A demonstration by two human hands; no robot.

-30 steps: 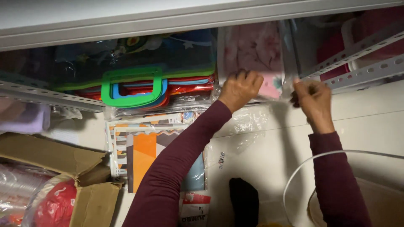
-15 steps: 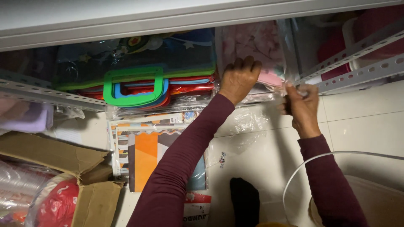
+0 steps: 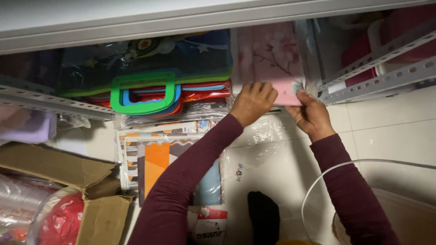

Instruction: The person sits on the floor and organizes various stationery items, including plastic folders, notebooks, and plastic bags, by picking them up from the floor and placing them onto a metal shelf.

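Pale floor tiles (image 3: 390,122) run under a metal rack (image 3: 377,81), where a pink pack (image 3: 270,59) in clear plastic stands at the shelf's front edge. Both hands grip the pack's lower edge: the left hand (image 3: 252,102) with fingers curled over its left part, the right hand (image 3: 311,113) closed on its right corner. Just left of it lies a stack of bags with a green handle (image 3: 143,93). A cardboard box (image 3: 59,170) sits at the floor's left edge.
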